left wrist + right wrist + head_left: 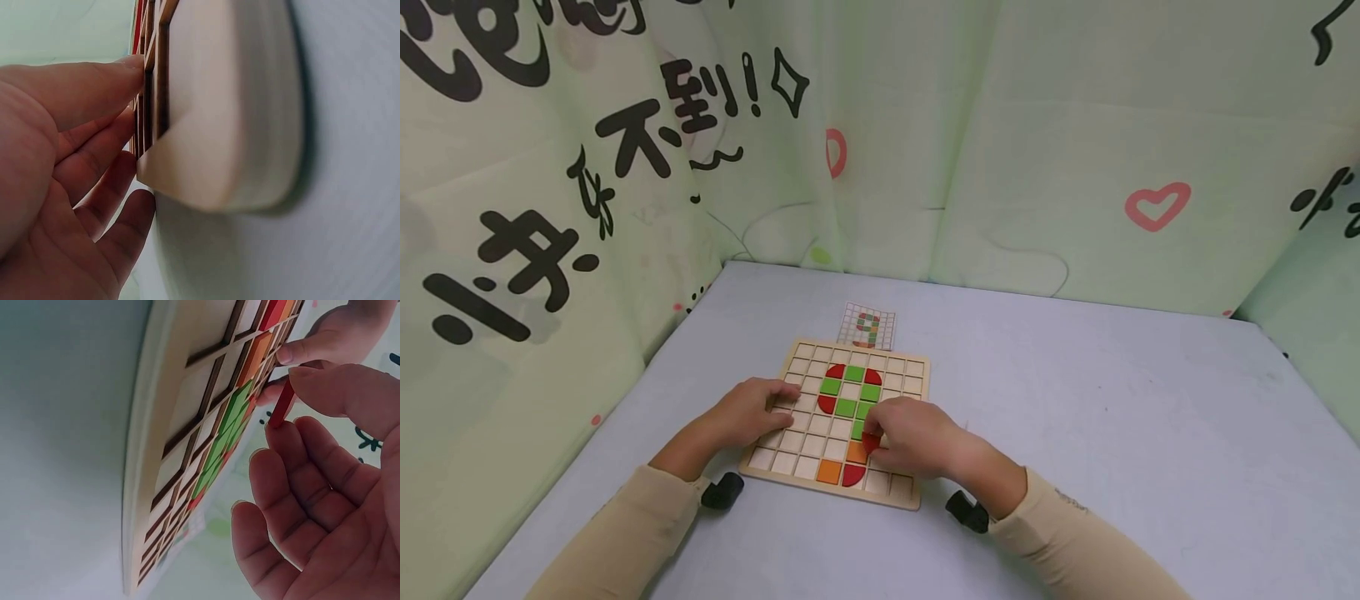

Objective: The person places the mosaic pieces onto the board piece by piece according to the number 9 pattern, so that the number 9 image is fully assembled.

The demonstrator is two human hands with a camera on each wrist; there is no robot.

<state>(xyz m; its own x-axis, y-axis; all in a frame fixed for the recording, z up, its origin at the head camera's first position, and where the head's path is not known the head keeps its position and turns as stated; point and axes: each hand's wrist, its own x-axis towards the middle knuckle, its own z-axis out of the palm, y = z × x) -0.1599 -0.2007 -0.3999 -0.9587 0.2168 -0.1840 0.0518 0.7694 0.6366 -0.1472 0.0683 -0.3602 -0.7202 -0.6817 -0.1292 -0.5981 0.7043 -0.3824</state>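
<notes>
A wooden grid board (pixel 809 446) lies on the table with green square tiles (pixel 846 408), orange square tiles (pixel 829 472) and red rounded tiles (pixel 853 475) in some cells. My right hand (pixel 917 429) pinches a red tile (pixel 284 403) between thumb and fingertip, above the board's lower right part. In the right wrist view this tile stands on edge, apart from the grid; its other fingers are loosely bent. My left hand (pixel 748 412) rests at the board's left side, thumb and fingertips touching it, fingers mostly straight.
A small printed card (pixel 850 321) with a coloured grid pattern lies against the board's far edge. The pale table (pixel 1112 433) stretches to the right. Light green printed curtains (pixel 1037 150) hang behind and on both sides. Black wrist cameras (pixel 722 492) sit at both cuffs.
</notes>
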